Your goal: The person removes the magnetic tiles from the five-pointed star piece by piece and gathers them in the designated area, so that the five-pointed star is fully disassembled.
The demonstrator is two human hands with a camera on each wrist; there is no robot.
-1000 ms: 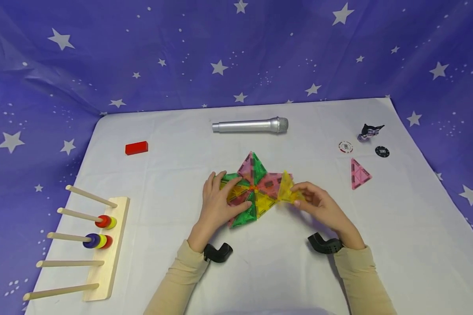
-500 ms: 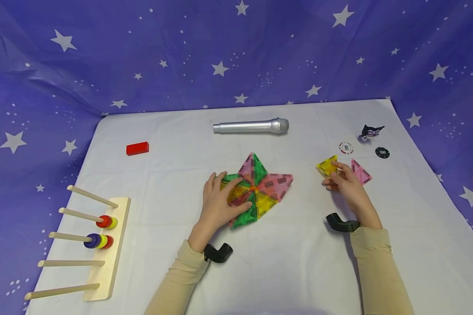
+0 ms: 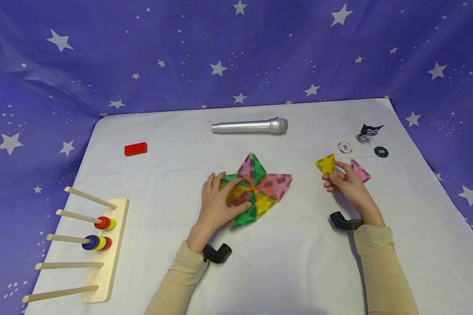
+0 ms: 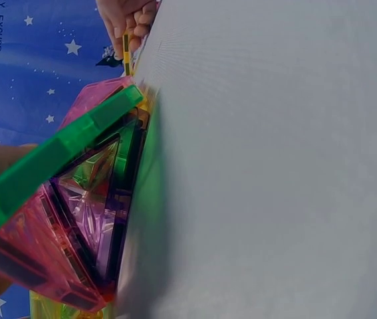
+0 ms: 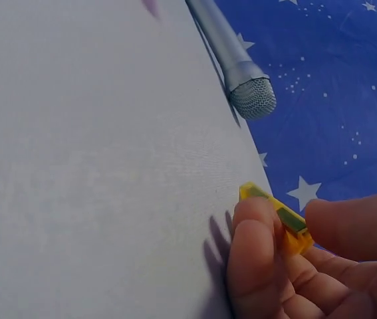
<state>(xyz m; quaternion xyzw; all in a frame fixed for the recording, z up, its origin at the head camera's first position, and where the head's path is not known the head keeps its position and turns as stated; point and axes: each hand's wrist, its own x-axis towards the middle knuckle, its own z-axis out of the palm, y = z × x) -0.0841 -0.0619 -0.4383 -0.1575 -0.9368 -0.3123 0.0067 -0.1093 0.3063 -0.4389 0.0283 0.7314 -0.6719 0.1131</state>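
The flat pinwheel of triangle tiles (image 3: pixel 256 188) lies at the middle of the surface (image 3: pixel 284 271), with one tile already out and many joined. The left hand (image 3: pixel 217 205) presses it with straight fingers. The right hand (image 3: pixel 348 183) pinches the yellow tile (image 3: pixel 325 164) near the right edge, beside a pink tile (image 3: pixel 360 170). One second ago this yellow tile touched the pinwheel; now it is well apart.

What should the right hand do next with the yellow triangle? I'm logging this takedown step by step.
Probably lower the yellow triangle flat onto the cloth beside the loose pink triangle and let go. The right hand pinches it clear of the tile star, close to that pink piece, while the left hand presses on the star.
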